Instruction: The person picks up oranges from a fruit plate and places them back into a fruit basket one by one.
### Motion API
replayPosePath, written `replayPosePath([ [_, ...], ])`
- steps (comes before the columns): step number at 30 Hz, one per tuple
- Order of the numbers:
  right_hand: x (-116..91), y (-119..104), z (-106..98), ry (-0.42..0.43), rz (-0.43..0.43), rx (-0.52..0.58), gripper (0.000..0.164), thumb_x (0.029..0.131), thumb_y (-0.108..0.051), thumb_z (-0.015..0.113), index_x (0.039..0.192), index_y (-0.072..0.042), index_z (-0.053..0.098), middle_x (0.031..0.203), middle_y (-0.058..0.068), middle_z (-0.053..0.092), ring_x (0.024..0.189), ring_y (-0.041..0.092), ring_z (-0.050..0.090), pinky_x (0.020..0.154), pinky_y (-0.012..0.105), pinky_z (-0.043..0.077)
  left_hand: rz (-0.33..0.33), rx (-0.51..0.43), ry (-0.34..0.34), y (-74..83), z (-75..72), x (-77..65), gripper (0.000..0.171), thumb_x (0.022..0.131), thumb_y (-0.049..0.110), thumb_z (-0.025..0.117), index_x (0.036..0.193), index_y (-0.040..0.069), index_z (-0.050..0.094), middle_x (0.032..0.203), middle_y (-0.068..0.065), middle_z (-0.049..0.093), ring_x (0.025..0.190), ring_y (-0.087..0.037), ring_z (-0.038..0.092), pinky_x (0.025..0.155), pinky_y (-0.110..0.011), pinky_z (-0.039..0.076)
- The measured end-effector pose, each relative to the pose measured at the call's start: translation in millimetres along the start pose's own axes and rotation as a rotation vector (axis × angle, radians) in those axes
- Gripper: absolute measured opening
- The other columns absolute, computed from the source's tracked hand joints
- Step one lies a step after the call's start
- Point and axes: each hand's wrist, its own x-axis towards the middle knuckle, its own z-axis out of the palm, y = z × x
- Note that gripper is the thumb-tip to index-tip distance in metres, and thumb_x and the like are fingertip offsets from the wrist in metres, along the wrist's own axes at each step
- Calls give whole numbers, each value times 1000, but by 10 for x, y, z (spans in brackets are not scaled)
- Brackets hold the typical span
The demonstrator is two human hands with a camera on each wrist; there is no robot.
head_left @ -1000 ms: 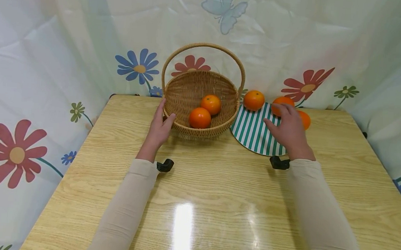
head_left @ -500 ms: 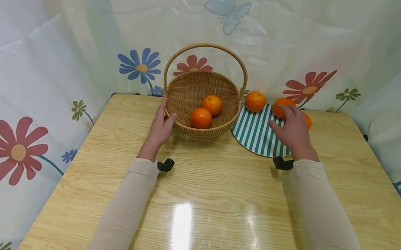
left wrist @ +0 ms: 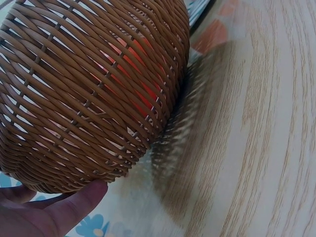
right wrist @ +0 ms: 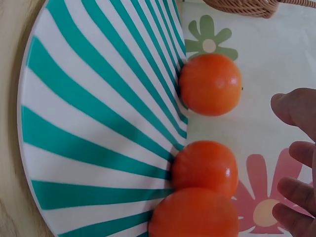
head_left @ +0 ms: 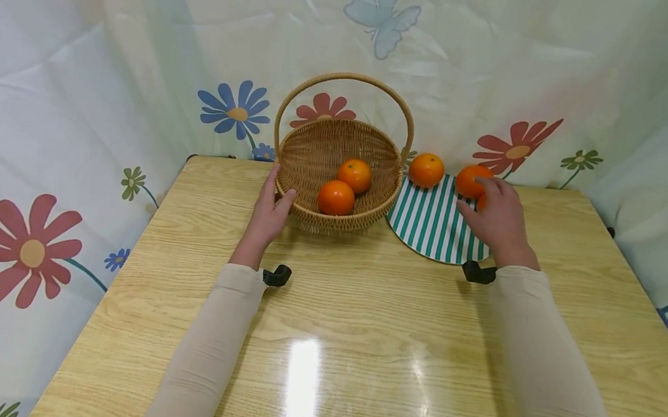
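Observation:
In the head view, my left hand (head_left: 268, 216) rests against the left side of a wicker basket (head_left: 341, 221) with a tall handle. Its thumb (left wrist: 81, 205) touches the basket's weave in the left wrist view; its other fingers are partly hidden behind the wicker. Two oranges, one in front (head_left: 336, 198) and one behind (head_left: 355, 175), lie inside. My right hand (head_left: 500, 221) hovers with parted fingers, holding nothing, over a round green-and-white striped board (head_left: 427, 222). Three more oranges sit along its far side: left (right wrist: 211, 85), middle (right wrist: 205, 169) and nearest (right wrist: 195, 215). My hand partly covers one in the head view.
Everything stands at the back of a wooden table (head_left: 325, 319). Close behind hangs a flower-printed curtain (head_left: 218, 29), which also runs down both sides. Black camera mounts, left (head_left: 277, 275) and right (head_left: 478, 272), project from my wrists.
My right hand has shifted slightly to the right above the striped board, covering more of the right-hand orange. The left hand stays at the basket. The whole head view has drifted a little.

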Motion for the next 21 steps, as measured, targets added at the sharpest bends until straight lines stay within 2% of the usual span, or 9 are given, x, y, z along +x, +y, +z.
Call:
replayPosePath([
  [7, 3, 49, -13, -4, 31, -1, 61, 96, -35, 56, 146, -5, 38, 151, 28, 29, 134, 50, 28, 108, 67, 28, -14, -5, -4, 25, -5, -14, 66, 103, 34, 43, 157, 31, 6, 164, 0, 7, 149, -25, 17, 119, -46, 24],
  [21, 28, 161, -11, -19, 77, -8, 66, 97, -40, 54, 148, -4, 34, 149, 29, 27, 131, 51, 29, 105, 69, 30, -3, -11, -10, 2, -11, -4, 67, 102, 40, 43, 157, 29, 6, 164, 0, 7, 150, -25, 17, 119, -46, 24],
])
